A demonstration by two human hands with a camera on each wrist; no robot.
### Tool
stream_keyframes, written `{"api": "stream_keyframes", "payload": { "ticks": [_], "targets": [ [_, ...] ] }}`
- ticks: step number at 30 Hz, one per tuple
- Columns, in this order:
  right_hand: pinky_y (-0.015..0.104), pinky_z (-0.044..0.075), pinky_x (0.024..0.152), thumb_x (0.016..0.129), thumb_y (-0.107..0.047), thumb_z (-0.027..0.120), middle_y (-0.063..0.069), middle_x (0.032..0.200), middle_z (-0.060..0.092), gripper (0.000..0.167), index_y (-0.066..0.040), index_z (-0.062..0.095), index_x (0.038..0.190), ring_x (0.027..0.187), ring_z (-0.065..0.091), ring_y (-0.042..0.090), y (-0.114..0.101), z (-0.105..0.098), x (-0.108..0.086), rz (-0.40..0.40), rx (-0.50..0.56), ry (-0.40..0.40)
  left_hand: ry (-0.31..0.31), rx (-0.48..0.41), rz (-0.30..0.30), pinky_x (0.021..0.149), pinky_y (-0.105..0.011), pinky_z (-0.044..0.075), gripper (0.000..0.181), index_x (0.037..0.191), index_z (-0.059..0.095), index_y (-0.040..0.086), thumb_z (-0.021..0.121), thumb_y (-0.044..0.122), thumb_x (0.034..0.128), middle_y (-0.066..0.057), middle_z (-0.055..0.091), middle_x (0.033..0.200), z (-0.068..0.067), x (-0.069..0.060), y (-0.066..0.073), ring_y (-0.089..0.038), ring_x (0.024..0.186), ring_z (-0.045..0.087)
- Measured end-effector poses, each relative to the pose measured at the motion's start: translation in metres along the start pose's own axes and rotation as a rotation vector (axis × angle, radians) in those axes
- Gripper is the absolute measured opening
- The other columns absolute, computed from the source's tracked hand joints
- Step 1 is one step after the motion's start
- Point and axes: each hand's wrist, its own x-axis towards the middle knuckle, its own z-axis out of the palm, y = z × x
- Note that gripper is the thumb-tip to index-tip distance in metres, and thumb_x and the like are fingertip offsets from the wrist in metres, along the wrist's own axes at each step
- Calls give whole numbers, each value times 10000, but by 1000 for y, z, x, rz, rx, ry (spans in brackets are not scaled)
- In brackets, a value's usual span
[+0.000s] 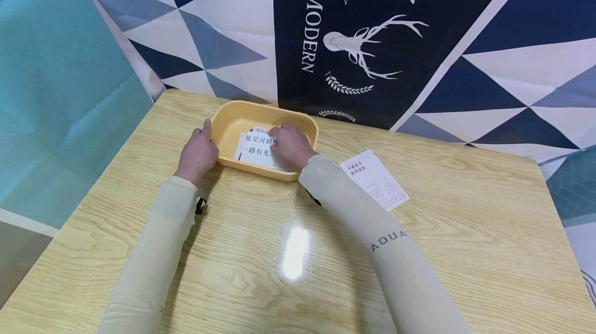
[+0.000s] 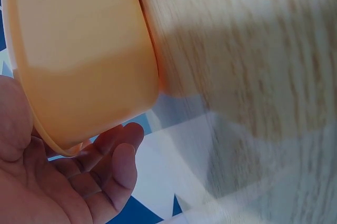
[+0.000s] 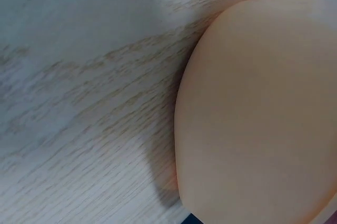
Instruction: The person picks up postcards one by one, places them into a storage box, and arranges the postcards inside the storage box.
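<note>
A yellow plastic basin stands near the back of the wooden table. My left hand grips its left end; in the left wrist view, the fingers curl by the rim of the basin. Inside lie white printed cards, overlapping, with large dark characters on the top one. My right hand reaches over the basin's right side and touches the cards, covering part of the print. Its fingertips are partly hidden, so a pinch cannot be made out. The right wrist view shows only the basin's outer wall.
Another printed card lies on the table to the right of the basin, partly behind my right sleeve. Behind the table hangs a patterned cloth with a deer-head print. The table's left edge runs beside my left arm.
</note>
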Motion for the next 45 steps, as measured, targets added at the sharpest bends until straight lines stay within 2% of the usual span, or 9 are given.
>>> {"api": "stream_keyframes", "payload": {
  "ticks": [5,10,17,26,30,33,42,45],
  "targets": [
    [357,379,1001,885,-174,558,94,1195,562,386,-122,584,1266,1114,506,241,2,1,-1,-16,-4,7,1,7,1,896,-539,430,584,1481,94,-52,273,65,938,-378,383,1299,-1,0,1,-450,1020,531],
    [382,398,968,881,-153,528,99,1149,559,358,-119,603,1229,1078,503,255,4,2,-2,-17,-16,-18,-1,9,-6,903,-534,431,583,1483,99,-47,275,69,939,-370,386,1299,0,1,3,-444,1024,533],
    [371,428,919,864,-121,500,89,1065,584,290,-87,640,1116,1026,521,250,8,-1,-6,-48,-25,-21,-16,3,-5,902,-531,432,583,1487,80,-39,272,74,948,-367,371,1319,-1,1,5,-438,1025,531],
    [345,386,1002,914,-190,499,99,1173,565,328,-94,589,1214,1119,505,246,15,-13,-14,-57,-1,-6,-38,-20,1,905,-526,431,593,1488,43,-32,260,75,947,-371,355,1332,-1,0,5,-425,1001,530],
    [357,380,1009,910,-206,513,106,1172,579,331,-92,587,1212,1113,520,257,19,-22,-18,-84,-34,39,-40,-25,-3,889,-524,438,593,1488,42,-31,257,73,946,-367,359,1327,-1,-1,4,-421,980,535],
    [377,370,1029,914,-226,511,101,1215,581,335,-99,583,1216,1168,506,265,23,-28,-22,-96,-34,79,-36,-31,-7,888,-526,439,588,1489,53,-31,254,73,946,-364,366,1320,-1,-1,3,-423,975,538],
    [393,393,1001,912,-234,509,97,1177,574,330,-111,592,1206,1127,494,268,32,-50,-40,-74,-3,128,-41,-35,-12,890,-522,434,590,1488,41,-30,249,70,945,-366,360,1322,-2,-1,2,-398,952,524],
    [399,384,1013,913,-235,506,108,1186,573,328,-107,591,1203,1136,488,271,37,-54,-46,-74,9,152,-41,-36,-7,910,-530,423,593,1486,31,-35,245,66,942,-374,350,1329,-2,-2,1,-419,994,521]
  ]
}}
